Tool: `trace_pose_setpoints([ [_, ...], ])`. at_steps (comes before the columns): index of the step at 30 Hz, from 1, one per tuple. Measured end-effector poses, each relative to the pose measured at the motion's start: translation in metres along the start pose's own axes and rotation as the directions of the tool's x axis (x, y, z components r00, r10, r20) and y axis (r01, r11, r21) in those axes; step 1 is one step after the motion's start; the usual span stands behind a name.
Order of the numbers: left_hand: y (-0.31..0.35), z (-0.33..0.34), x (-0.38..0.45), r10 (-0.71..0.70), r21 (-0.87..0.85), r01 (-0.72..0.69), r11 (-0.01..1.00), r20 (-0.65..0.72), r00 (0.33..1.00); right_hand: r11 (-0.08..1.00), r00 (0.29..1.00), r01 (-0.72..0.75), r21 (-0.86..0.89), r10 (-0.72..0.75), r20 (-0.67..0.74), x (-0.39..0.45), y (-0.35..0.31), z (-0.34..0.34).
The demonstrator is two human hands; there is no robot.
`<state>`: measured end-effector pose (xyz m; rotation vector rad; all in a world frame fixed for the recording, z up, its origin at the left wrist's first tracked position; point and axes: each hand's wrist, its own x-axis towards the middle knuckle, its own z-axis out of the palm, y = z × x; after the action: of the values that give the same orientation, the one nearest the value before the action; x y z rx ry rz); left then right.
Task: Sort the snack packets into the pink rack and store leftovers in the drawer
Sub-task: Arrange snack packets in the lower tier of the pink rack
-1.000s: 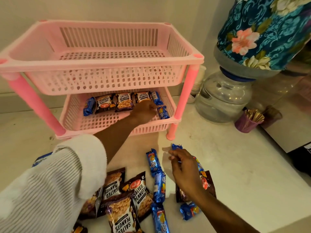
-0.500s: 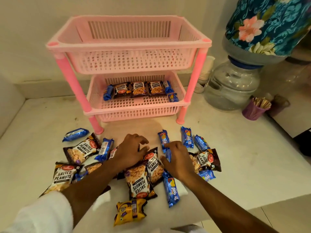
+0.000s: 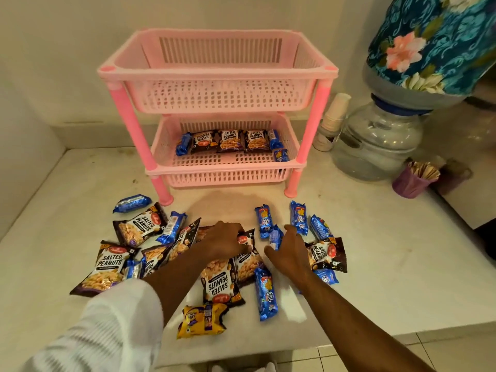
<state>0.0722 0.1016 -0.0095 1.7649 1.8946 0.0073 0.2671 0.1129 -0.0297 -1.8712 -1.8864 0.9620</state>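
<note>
Both arms reach fwd from the bottom of the view, elbows low, hands close together near the middle. Left arm has a white sleeve (image 3: 102,331) pushed up to about the elbow, forearm bare. Left hand (image 3: 224,241) is palm down, fingers bent and bunched, tips pressing down. Right arm is bare all the way. Right hand (image 3: 291,253) is palm down too, a bit tilted, fingers curled w/ thumb out to the side. The two hands are near each other but not touching.
</note>
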Motion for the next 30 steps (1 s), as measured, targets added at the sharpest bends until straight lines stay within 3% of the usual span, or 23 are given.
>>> trace_pose_setpoints([
  [7, 0.013, -0.008, -0.001, -0.029, -0.213, 0.027, 0.977, -0.006, 1.000, 0.978, 1.000, -0.008, 0.209, 0.004, 0.018, -0.003, 0.011, -0.011],
  [17, 0.017, -0.054, -0.017, 0.021, -0.291, -0.066, 0.955, -0.155, 0.988, 0.829, 0.998, 0.058, 0.556, -0.068, -0.003, 0.010, -0.002, -0.033],
  [20, 0.018, -0.073, -0.022, -0.009, -0.498, -0.091, 0.862, -0.194, 0.981, 0.787, 0.996, 0.086, 0.611, -0.082, -0.034, 0.013, -0.017, -0.045],
  [23, 0.021, -0.092, -0.023, -0.072, -0.754, -0.068, 0.654, -0.152, 0.986, 0.762, 0.993, 0.115, 0.638, -0.091, -0.072, 0.020, -0.033, -0.057],
  [30, 0.020, -0.138, -0.002, -0.140, -0.864, -0.152, 0.479, -0.246, 0.959, 0.702, 0.988, 0.147, 0.697, -0.078, -0.130, 0.056, -0.081, -0.087],
])
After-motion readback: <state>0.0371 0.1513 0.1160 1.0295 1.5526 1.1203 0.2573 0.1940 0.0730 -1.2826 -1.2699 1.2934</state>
